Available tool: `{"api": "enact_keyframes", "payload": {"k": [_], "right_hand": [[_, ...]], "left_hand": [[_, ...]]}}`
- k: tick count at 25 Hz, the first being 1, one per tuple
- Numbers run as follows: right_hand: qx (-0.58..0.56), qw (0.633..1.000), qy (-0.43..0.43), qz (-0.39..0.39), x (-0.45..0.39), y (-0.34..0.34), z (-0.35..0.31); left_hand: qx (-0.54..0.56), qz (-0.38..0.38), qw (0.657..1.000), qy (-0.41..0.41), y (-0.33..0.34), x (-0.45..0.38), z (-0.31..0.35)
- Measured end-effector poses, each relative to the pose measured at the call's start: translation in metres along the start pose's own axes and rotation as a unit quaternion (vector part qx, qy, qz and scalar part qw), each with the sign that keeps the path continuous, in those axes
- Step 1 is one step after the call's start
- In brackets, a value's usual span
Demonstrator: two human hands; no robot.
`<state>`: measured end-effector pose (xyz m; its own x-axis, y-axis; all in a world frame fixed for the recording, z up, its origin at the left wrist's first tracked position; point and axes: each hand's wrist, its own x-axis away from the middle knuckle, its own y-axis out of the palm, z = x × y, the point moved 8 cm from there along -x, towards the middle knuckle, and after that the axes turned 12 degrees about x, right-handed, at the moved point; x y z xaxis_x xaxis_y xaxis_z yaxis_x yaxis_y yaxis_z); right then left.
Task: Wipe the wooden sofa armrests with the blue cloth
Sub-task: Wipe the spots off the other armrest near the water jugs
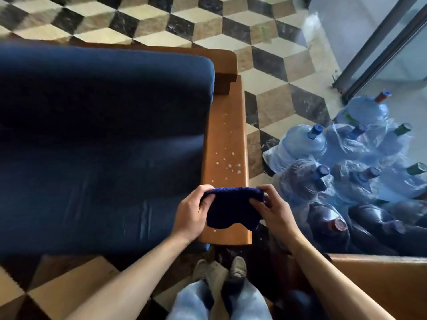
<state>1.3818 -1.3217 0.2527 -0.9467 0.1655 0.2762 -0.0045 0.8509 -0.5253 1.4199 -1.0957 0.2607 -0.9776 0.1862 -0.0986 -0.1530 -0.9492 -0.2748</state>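
A wooden sofa armrest (227,125) runs away from me along the right side of the dark blue seat cushion (104,139). Small white droplets or crumbs speckle its middle. The blue cloth (233,209) is stretched over the near end of the armrest. My left hand (193,213) grips its left edge and my right hand (275,211) grips its right edge. Whether the cloth touches the wood or hangs just above it cannot be told.
Several large water bottles (346,162) wrapped in plastic are piled on the patterned tile floor (272,72) just right of the armrest. Another wooden furniture edge (381,269) sits at the lower right. My feet (221,269) stand just before the armrest's end.
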Motion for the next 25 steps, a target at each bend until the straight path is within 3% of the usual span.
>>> {"api": "enact_keyframes", "payload": {"k": [5, 13, 17, 22, 25], "right_hand": [[-0.027, 0.998, 0.018, -0.046, 0.001, 0.016, 0.031], [-0.092, 0.979, 0.128, -0.128, 0.023, 0.075, 0.11], [-0.013, 0.986, 0.147, -0.082, -0.009, 0.094, 0.143], [0.253, 0.963, 0.087, -0.043, -0.034, 0.108, 0.145], [0.29, 0.955, 0.066, -0.007, -0.031, 0.113, 0.143]], "left_hand": [[-0.014, 0.025, 0.998, -0.051, 0.011, 0.018, -0.027], [-0.04, 0.011, 0.985, -0.166, 0.036, 0.073, -0.114], [-0.088, -0.003, 0.976, -0.198, 0.043, 0.046, -0.157], [-0.259, -0.057, 0.946, -0.184, 0.061, 0.036, -0.179], [-0.345, -0.009, 0.935, -0.082, 0.065, 0.047, -0.167]]}}
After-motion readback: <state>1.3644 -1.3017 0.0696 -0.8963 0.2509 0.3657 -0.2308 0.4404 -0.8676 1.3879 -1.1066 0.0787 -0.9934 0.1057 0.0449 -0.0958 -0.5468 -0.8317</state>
